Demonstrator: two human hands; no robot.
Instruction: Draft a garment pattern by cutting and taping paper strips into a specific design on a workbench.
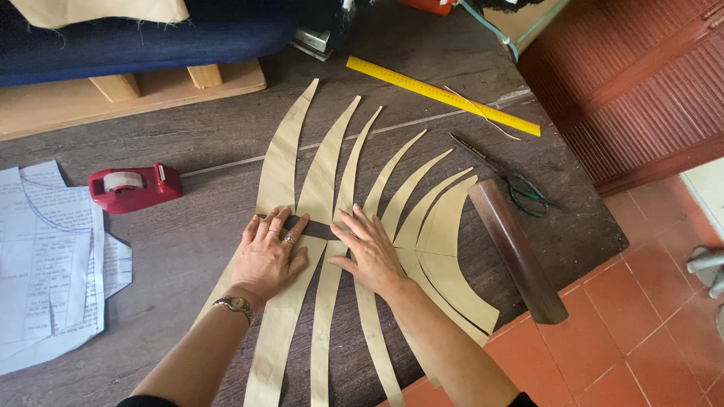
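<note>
On the dark wooden counter [188, 249], the left hand [265, 256] and right hand [371, 252] press flat, fingers spread and gripping nothing, on fanned tan paper strips [332, 173], best held with even pressure, near a red tape dispenser [134, 186], yellow ruler [443, 96] and tiled floor [633, 332].

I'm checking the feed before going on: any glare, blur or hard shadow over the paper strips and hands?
Head view: soft, even daylight; paper strips and both hands, left hand and right hand, sharp, with only faint shadows beneath; no glare; slight wide-angle bending at the edges.
</note>
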